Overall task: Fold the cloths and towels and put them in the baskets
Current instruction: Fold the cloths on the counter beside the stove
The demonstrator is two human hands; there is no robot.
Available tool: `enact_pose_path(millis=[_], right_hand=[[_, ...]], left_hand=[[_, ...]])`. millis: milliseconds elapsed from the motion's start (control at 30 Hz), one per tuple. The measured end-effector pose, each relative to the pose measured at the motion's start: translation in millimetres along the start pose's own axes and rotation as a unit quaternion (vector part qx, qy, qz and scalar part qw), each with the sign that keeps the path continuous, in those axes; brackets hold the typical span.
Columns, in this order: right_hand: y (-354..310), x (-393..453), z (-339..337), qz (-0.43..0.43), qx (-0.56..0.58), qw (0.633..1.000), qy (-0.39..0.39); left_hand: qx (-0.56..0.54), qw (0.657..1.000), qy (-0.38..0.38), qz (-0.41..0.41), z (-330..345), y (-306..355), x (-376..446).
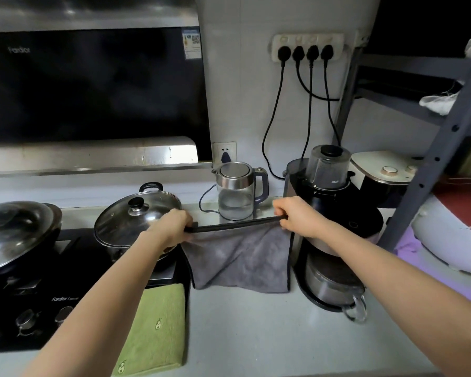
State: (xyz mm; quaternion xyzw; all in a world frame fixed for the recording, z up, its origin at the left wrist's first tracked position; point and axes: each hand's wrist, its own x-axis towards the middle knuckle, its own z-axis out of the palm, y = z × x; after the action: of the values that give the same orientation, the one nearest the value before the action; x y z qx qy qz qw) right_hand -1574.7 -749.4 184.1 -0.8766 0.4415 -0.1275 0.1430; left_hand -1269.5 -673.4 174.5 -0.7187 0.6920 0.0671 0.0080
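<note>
A grey cloth [239,258] with a dark hem hangs over the counter, its top edge stretched taut between my two hands. My left hand [173,225] pinches the top left corner and my right hand [294,216] pinches the top right corner. The cloth's lower edge touches the counter. A folded green towel [155,330] with small embroidered figures lies flat on the counter beside the stove, below my left forearm. No basket is in view.
A black stove [38,303] with a lidded pot [136,216] and a wok [14,232] is on the left. A glass kettle [238,191] stands behind the cloth; a blender appliance [332,213] with a jug stands at right. A grey metal rack [430,164] rises at far right.
</note>
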Motion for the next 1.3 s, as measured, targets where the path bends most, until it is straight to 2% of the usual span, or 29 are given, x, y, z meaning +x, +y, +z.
enact_pose_path(millis=[100,200,300,467,533,600,767,900,1033,1200,1267,1300], right_hand=[[-1,18,3,0.034,-0.004,0.998,-0.044],[4,37,10,0.07,-0.011,0.995,-0.071],[16,57,16,0.087,0.006,0.996,-0.032],[19,79,13,0.087,0.019,0.991,0.095],[14,73,18,0.098,0.011,0.99,0.101],[9,54,27,0.099,-0.014,0.993,0.069],[6,-13,73,0.053,-0.079,0.99,-0.102],[13,-63,130,0.067,-0.115,0.964,-0.232],[24,-100,167,0.091,-0.115,0.943,-0.299],[22,-127,178,0.109,-0.139,0.912,-0.369],[18,-127,175,0.133,-0.127,0.905,-0.383],[18,-121,173,0.133,-0.126,0.906,-0.381]], left_hand=[[-0.072,0.996,0.003,-0.059,0,9,9],[-0.03,0.996,0.05,-0.06,-1,14,19],[0.017,0.996,0.074,-0.051,0,17,27],[0.012,0.99,0.133,-0.05,-7,18,43],[-0.001,0.989,0.142,-0.052,-4,19,37],[-0.011,0.99,0.131,-0.046,7,19,24],[-0.023,0.999,0.022,-0.029,71,21,-19],[-0.026,0.992,-0.127,-0.002,129,37,-52],[-0.042,0.972,-0.232,0.022,176,43,-78],[-0.025,0.946,-0.32,0.034,186,60,-101],[-0.04,0.933,-0.357,-0.001,184,59,-99],[-0.04,0.937,-0.346,-0.016,181,57,-93]])
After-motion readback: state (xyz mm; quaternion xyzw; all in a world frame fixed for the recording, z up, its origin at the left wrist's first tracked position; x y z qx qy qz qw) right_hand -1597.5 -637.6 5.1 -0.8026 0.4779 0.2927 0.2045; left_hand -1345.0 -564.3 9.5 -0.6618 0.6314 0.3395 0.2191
